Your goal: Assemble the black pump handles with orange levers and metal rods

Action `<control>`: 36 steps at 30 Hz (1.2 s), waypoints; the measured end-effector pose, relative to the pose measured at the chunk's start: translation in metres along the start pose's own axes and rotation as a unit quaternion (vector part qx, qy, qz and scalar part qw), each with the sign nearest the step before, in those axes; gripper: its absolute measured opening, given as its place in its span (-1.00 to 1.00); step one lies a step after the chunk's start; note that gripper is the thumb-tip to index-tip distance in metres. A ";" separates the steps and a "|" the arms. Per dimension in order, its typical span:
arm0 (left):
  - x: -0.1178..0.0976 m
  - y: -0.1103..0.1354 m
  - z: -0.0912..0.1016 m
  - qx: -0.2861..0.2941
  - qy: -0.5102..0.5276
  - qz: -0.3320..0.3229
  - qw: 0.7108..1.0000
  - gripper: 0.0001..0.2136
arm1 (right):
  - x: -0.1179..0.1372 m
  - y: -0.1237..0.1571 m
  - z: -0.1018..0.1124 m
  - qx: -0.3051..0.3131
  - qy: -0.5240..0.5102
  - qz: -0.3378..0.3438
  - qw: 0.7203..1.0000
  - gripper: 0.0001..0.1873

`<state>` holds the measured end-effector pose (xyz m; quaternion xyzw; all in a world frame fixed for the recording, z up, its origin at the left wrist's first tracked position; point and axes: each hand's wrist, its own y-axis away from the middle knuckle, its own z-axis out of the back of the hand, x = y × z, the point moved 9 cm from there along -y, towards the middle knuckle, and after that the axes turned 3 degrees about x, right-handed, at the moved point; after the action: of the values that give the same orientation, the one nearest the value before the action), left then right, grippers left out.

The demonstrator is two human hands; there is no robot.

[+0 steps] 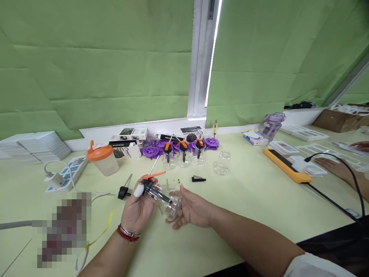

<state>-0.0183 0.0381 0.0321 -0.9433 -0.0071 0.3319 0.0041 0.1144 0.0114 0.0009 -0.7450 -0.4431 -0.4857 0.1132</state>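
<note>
My left hand (138, 209), with a red bracelet on the wrist and a white cover on one fingertip, is closed around the black pump stem with an orange lever (152, 187) that goes into a clear glass cup (170, 204). My right hand (191, 209) cradles the clear cup from below and the right, its fingers curled round it. Just beyond the hands lie a few tiny parts (176, 180), a small black comb-like piece (198, 179) and a black-handled tool (124, 189).
Three clear cups with orange-black pumps (183, 154) and one bare clear cup (221, 162) stand further back, before purple discs (151, 151) and small boxes (129, 134). An orange-lidded shaker (102, 157) and a power strip (67, 173) sit left. Another person's hands (337, 169) rest far right by a yellow bar (285, 165).
</note>
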 end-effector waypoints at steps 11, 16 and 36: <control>0.000 0.008 -0.004 -0.005 -0.507 -0.022 0.862 -0.72 | 0.018 0.029 0.026 -0.122 0.228 0.099 0.961 -0.39; 0.011 0.013 0.005 -0.068 -0.461 0.031 0.884 -0.68 | 0.055 0.058 -0.006 -0.094 0.613 0.319 0.716 -0.30; 0.001 0.019 -0.013 -0.022 -0.514 -0.089 0.853 -0.73 | 0.032 0.047 0.021 -0.116 0.295 0.067 0.946 -0.28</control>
<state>-0.0092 0.0187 0.0418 -0.6334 -0.0998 0.7673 0.0089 0.1677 0.0148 0.0293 -0.6042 -0.2796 -0.7231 0.1839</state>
